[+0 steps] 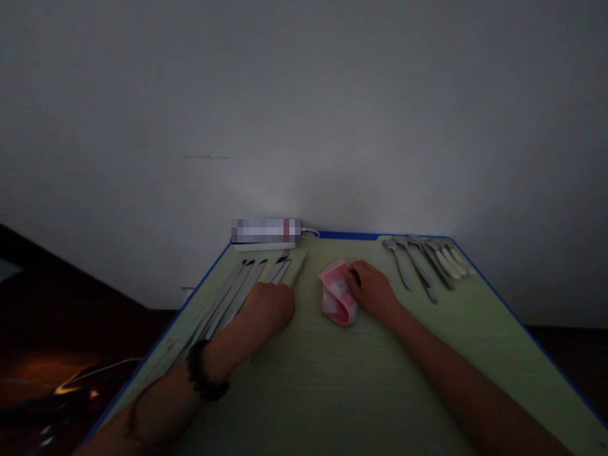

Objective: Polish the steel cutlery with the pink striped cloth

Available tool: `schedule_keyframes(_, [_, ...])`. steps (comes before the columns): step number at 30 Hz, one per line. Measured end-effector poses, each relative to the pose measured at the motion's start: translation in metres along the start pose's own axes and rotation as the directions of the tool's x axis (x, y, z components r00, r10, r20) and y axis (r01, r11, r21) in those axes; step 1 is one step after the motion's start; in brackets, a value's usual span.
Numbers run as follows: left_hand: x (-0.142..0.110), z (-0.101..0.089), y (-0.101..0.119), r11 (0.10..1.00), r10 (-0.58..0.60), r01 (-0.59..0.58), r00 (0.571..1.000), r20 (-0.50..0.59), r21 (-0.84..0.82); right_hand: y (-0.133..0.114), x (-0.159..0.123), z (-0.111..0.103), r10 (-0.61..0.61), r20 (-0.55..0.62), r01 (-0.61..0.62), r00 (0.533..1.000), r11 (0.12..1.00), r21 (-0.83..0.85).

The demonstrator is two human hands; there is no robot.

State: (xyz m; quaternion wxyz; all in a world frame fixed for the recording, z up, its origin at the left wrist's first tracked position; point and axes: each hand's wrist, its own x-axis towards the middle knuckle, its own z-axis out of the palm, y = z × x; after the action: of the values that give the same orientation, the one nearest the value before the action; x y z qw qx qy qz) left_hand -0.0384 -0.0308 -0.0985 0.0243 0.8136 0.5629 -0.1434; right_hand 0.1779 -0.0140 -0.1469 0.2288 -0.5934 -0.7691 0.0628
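My left hand (270, 307) is closed, and a slim metal table knife (299, 268) sticks out past its knuckles. The fingers themselves are mostly hidden from me. Left of and under this hand lie several metal table knives (236, 292) side by side, partly covered by my hand and forearm. With bent fingers, my right hand (373, 286) grips the right edge of a folded pink-and-white cloth (338, 297), which rests on the table between my hands.
The pale green table (304, 386) has a blue edge and stands against a grey wall. At its back left sits a white box-like device (265, 246) with a white cable (311, 232). Several metal spoons (399, 263) and white-handled pieces of cutlery (449, 263) lie at the back right.
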Motion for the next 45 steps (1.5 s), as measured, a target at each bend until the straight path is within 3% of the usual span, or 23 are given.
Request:
schedule_keyframes(5, [0.007,0.004,-0.001,0.997,-0.013,0.025,0.987,-0.162,0.068,0.001,0.000,0.001,-0.009,0.007,0.009,1.000,1.000,0.003])
schedule_keyframes(9, [0.019,0.013,-0.013,0.996,0.090,-0.087,0.935,-0.344,0.025,0.002,0.000,0.001,-0.018,-0.003,0.018,1.000,1.000,0.011])
schedule_keyframes(13, [0.021,0.027,-0.029,0.969,0.164,-0.223,0.902,-0.400,-0.105,0.003,0.001,0.002,-0.008,-0.007,0.008,1.000,1.000,0.014])
schedule_keyframes(16, [0.013,0.034,-0.033,0.974,0.132,-0.199,0.888,-0.441,-0.110,0.003,0.001,0.002,-0.019,-0.007,0.019,1.000,1.000,0.024])
schedule_keyframes(23, [-0.004,0.038,-0.027,0.994,-0.013,-0.040,0.870,-0.493,-0.097,0.003,0.001,0.003,-0.011,0.012,0.011,1.000,1.000,-0.010])
schedule_keyframes(26, [-0.004,0.041,-0.027,0.994,0.011,-0.067,0.853,-0.522,-0.089,0.003,0.000,0.003,-0.018,-0.009,0.018,1.000,1.000,-0.006])
schedule_keyframes(30, [-0.005,0.043,-0.028,0.991,0.044,-0.099,0.870,-0.491,-0.086,0.005,-0.002,0.005,-0.026,-0.020,0.027,0.999,1.000,0.000])
schedule_keyframes(41, [-0.009,0.057,-0.031,0.998,-0.020,-0.011,0.877,-0.480,-0.063,0.006,-0.001,0.009,-0.064,-0.044,0.065,0.997,0.997,0.030])
schedule_keyframes(45, [-0.013,0.052,-0.026,1.000,-0.006,-0.008,0.863,-0.506,-0.026,0.007,-0.001,0.009,-0.055,-0.032,0.056,0.998,0.998,0.036])
